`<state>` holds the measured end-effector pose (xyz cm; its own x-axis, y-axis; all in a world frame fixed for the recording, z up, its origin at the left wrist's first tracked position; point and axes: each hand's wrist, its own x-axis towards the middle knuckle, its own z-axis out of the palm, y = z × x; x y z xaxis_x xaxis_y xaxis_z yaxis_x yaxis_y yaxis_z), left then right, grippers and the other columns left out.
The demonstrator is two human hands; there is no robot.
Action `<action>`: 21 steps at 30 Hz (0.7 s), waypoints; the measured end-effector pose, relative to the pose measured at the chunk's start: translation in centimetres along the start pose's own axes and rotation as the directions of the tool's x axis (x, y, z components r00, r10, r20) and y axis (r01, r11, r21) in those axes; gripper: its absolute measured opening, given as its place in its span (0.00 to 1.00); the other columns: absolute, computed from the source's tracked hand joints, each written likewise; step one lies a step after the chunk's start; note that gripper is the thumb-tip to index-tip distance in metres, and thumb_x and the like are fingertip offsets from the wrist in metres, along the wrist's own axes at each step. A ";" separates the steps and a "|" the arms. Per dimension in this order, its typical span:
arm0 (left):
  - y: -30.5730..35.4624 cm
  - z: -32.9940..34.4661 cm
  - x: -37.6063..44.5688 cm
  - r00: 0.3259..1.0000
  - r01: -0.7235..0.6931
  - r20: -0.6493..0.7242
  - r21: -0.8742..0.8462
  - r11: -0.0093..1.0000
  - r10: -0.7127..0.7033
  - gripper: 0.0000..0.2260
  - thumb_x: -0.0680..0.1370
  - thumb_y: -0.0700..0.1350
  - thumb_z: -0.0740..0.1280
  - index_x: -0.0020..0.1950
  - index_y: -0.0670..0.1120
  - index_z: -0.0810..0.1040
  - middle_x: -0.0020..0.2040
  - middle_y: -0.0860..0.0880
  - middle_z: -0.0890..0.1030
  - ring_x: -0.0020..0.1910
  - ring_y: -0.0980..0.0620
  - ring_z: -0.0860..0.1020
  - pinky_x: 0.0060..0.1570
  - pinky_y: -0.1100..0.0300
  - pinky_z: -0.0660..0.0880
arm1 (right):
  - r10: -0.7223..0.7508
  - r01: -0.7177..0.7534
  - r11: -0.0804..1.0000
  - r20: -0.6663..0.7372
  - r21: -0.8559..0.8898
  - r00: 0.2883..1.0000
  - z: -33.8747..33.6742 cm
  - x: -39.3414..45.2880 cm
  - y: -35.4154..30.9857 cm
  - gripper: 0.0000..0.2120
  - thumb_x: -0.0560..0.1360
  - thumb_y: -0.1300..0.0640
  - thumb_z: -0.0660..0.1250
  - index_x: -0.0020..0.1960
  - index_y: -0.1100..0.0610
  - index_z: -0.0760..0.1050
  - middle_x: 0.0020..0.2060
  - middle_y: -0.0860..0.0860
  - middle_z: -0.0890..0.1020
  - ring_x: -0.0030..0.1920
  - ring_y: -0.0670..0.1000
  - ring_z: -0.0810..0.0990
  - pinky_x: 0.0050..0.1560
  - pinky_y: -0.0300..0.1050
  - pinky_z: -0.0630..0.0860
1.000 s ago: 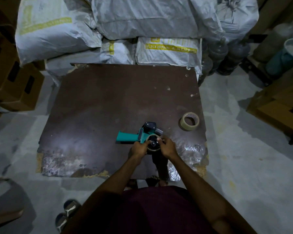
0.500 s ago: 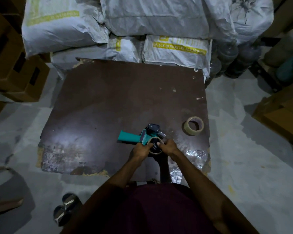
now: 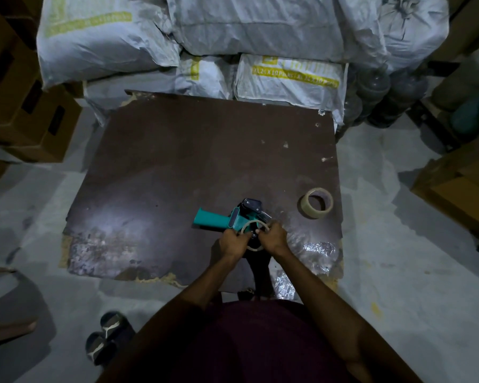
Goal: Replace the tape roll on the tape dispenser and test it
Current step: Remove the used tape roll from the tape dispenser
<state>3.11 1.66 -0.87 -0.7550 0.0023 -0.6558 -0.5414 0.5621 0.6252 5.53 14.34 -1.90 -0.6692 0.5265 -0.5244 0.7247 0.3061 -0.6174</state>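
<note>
Near the front edge of the dark brown tabletop [image 3: 177, 167], a teal tape dispenser [image 3: 227, 221] lies on its side, handle pointing away to the left of its black roller head. Both hands meet at the dispenser's hub. The left hand [image 3: 233, 242] closes its grip on the near-left rim of a thin, nearly spent tape ring [image 3: 250, 226], and the right hand [image 3: 274, 237] pinches the ring's right rim, fingers curled tight around it. The ring sits at the hub of the dispenser; whether it is seated on the hub or lifted clear I cannot tell. A fuller roll of tape [image 3: 315, 203] stands tilted on the tabletop to the right of the dispenser, well apart from it and near the tabletop's right edge. Beyond the dispenser, white sacks [image 3: 260, 31] are piled against the far edge of the tabletop.
</note>
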 end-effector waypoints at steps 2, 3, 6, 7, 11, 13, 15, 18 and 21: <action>-0.5 0.0 0.1 1.000 -0.007 0.019 -0.015 1.000 0.007 0.15 0.74 0.54 0.74 0.54 0.45 0.85 0.47 0.47 0.87 0.47 0.46 0.85 0.49 0.51 0.83 | 0.007 -0.006 0.996 -0.012 0.084 1.000 -0.1 -0.6 0.3 0.07 0.74 0.57 0.74 0.48 0.58 0.78 0.45 0.54 0.81 0.48 0.53 0.80 0.47 0.43 0.73; -0.9 0.1 0.1 0.999 -0.012 0.038 -0.015 1.000 0.013 0.16 0.73 0.55 0.73 0.55 0.47 0.85 0.48 0.48 0.87 0.48 0.46 0.85 0.51 0.49 0.83 | 0.012 -0.010 0.992 -0.019 0.122 1.000 -0.1 -0.8 0.6 0.06 0.74 0.56 0.74 0.46 0.57 0.79 0.45 0.53 0.82 0.48 0.53 0.81 0.47 0.43 0.74; -1.5 0.0 0.1 0.995 -0.051 0.086 -0.042 0.998 0.054 0.19 0.69 0.59 0.72 0.55 0.50 0.84 0.47 0.50 0.88 0.46 0.49 0.86 0.51 0.48 0.84 | 0.044 -0.035 0.978 -0.043 0.205 0.998 -0.2 -0.8 1.4 0.06 0.71 0.57 0.75 0.47 0.57 0.82 0.45 0.54 0.86 0.49 0.55 0.84 0.48 0.47 0.79; -2.2 0.3 0.8 0.994 -0.054 0.087 -0.060 0.997 0.059 0.22 0.66 0.62 0.71 0.54 0.51 0.84 0.46 0.51 0.88 0.45 0.50 0.86 0.50 0.48 0.84 | 0.048 -0.035 0.977 -0.057 0.212 0.997 -0.3 -0.8 1.5 0.07 0.70 0.59 0.74 0.47 0.57 0.82 0.44 0.54 0.86 0.48 0.55 0.84 0.48 0.48 0.80; -3.2 0.8 2.1 0.994 -0.065 0.082 -0.110 0.992 0.074 0.23 0.62 0.63 0.70 0.52 0.53 0.84 0.45 0.52 0.88 0.45 0.49 0.86 0.50 0.46 0.85 | 0.013 0.007 0.980 -0.100 0.199 0.995 -0.3 -1.6 1.4 0.09 0.70 0.64 0.72 0.51 0.60 0.82 0.44 0.54 0.85 0.45 0.51 0.82 0.41 0.40 0.74; -1.7 -0.1 0.0 0.992 -0.085 0.086 -0.104 0.991 0.094 0.18 0.66 0.59 0.71 0.52 0.52 0.83 0.46 0.51 0.87 0.45 0.48 0.86 0.51 0.46 0.84 | -0.008 0.030 0.983 -0.117 0.182 0.993 -0.2 -2.0 1.2 0.10 0.70 0.65 0.72 0.51 0.61 0.82 0.44 0.55 0.84 0.44 0.51 0.80 0.44 0.40 0.73; -0.9 -0.5 -1.2 0.991 -0.098 0.082 -0.068 0.993 0.103 0.13 0.73 0.53 0.71 0.55 0.50 0.83 0.48 0.49 0.87 0.47 0.47 0.85 0.52 0.50 0.83 | -0.020 0.041 0.986 -0.130 0.163 0.991 -0.1 -2.3 0.9 0.10 0.69 0.66 0.72 0.51 0.61 0.82 0.43 0.55 0.84 0.44 0.51 0.80 0.43 0.40 0.72; -0.4 -0.9 -1.9 0.990 -0.139 0.032 -0.022 0.990 0.139 0.11 0.77 0.48 0.71 0.57 0.47 0.84 0.50 0.47 0.86 0.49 0.44 0.84 0.50 0.53 0.80 | -0.033 0.060 0.987 -0.180 0.148 0.983 0.0 -2.3 0.8 0.09 0.67 0.66 0.73 0.46 0.58 0.82 0.41 0.56 0.85 0.42 0.55 0.83 0.40 0.44 0.76; -0.1 -0.9 -2.4 0.988 -0.149 0.027 -0.054 0.987 0.150 0.09 0.78 0.45 0.71 0.57 0.46 0.83 0.50 0.45 0.86 0.49 0.44 0.83 0.46 0.56 0.76 | -0.038 0.066 0.987 -0.186 0.150 0.982 0.2 -2.3 1.1 0.10 0.66 0.65 0.74 0.46 0.57 0.81 0.42 0.55 0.85 0.43 0.54 0.83 0.41 0.43 0.76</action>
<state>4.64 0.86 1.08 -0.8176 0.1089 -0.5654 -0.4421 0.5104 0.7376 7.81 13.27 -1.52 -0.6535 0.6533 -0.3823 0.6460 0.2181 -0.7315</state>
